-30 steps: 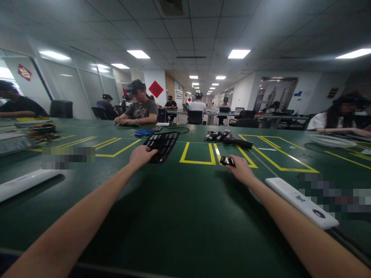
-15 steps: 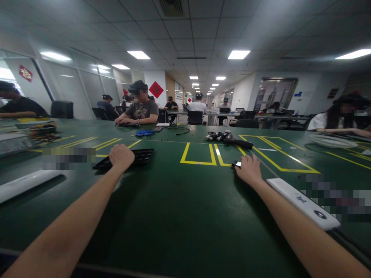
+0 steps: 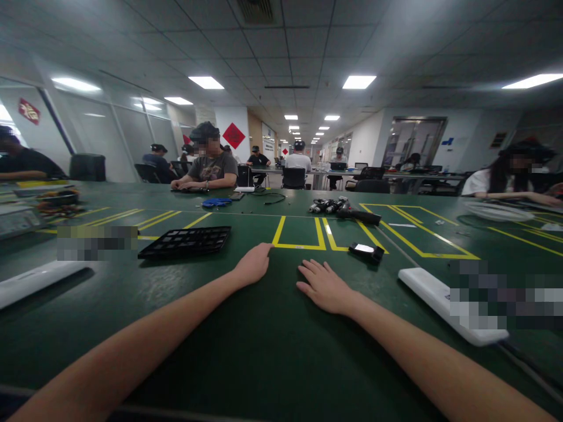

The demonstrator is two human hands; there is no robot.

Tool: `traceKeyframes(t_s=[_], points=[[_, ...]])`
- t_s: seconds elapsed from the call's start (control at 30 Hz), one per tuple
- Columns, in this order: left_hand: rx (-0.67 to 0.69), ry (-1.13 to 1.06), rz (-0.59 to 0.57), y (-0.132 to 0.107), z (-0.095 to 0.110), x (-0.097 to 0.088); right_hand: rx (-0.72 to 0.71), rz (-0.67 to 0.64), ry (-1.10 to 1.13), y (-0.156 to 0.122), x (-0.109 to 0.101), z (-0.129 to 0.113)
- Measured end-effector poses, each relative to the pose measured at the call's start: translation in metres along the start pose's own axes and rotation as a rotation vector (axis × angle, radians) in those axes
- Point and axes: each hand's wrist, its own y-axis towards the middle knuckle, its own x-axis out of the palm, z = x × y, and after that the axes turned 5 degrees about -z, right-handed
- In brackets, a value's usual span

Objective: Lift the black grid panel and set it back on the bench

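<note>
Two bare hands reach over the green surface [image 3: 281, 363]: the right hand [image 3: 325, 287] has its fingers apart, while the left hand [image 3: 254, 264] has fingers bunched, and I cannot tell whether they pinch anything. Yellow tape [image 3: 299, 247] is just beyond them. Black tray [image 3: 187, 241] sits to the left, small black box [image 3: 366, 252] to the right, with a white bar [image 3: 440, 302] beside the right forearm and cables [image 3: 329, 205] farther off. Between the forearms, the surface runs to its near edge. Tray and box both lie roughly crosswise; the box's white face is up.
</note>
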Motion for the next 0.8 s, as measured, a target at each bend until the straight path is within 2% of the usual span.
traceKeyframes(t_s=[0.1,0.2,0.27,0.37,0.47,0.7,0.77,0.8], points=[[-0.086,0.101,0.107,-0.002,0.001,-0.005,0.021,0.108,-0.016,0.004,-0.017,0.015],[-0.188,0.146,0.026,-0.003,-0.001,-0.008,0.200,0.332,-0.144,0.005,-0.034,0.047],[-0.220,0.141,-0.043,-0.003,-0.003,-0.009,0.362,0.413,-0.272,0.001,-0.039,0.073],[-0.226,0.142,-0.082,-0.003,-0.004,-0.012,0.552,0.366,-0.367,-0.010,-0.038,0.106],[-0.183,0.156,-0.095,-0.002,-0.005,-0.014,0.593,0.280,-0.358,-0.016,-0.032,0.121],[-0.167,0.113,-0.050,-0.002,-0.019,-0.011,0.584,0.301,-0.387,-0.012,-0.027,0.120],[-0.217,-0.046,0.020,0.000,-0.024,-0.015,0.575,0.296,-0.381,-0.012,-0.027,0.119],[-0.281,-0.226,0.095,0.002,-0.028,-0.020,0.572,0.294,-0.380,-0.012,-0.026,0.119]])
